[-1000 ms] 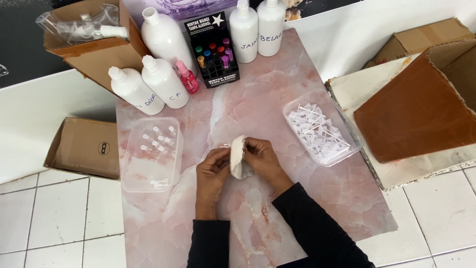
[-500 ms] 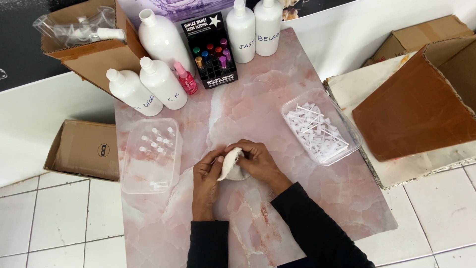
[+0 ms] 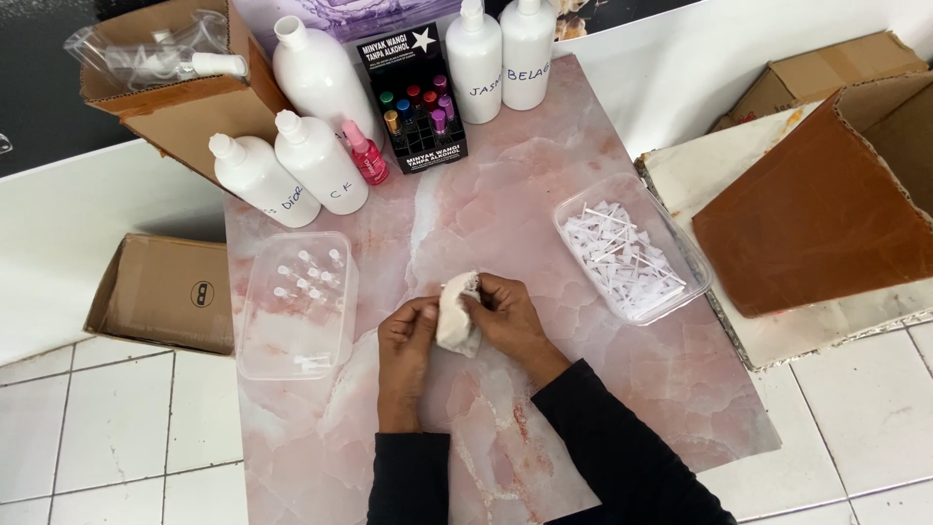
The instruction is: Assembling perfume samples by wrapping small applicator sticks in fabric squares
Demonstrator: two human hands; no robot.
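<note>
Both hands meet over the middle of a pink marble-patterned board (image 3: 544, 156). My left hand (image 3: 406, 342) and my right hand (image 3: 507, 317) together pinch a small crumpled whitish cloth (image 3: 457, 313), held upright between the fingertips just above the board. Whether anything is wrapped inside the cloth is hidden. A clear plastic tray (image 3: 297, 303) with several small clear vials lies left of my left hand. Another clear tray (image 3: 628, 249) full of white sticks lies to the right of my right hand.
Several white plastic bottles (image 3: 313, 160) stand at the board's far edge, beside a black display box (image 3: 416, 97) of small coloured bottles and a pink spray bottle (image 3: 366, 154). Cardboard boxes sit far left (image 3: 170, 87), on the floor left (image 3: 165, 292) and at the right (image 3: 826, 204).
The hands have turned and worked the cloth between the fingers, staying at the same spot. Nothing else on the board has moved.
</note>
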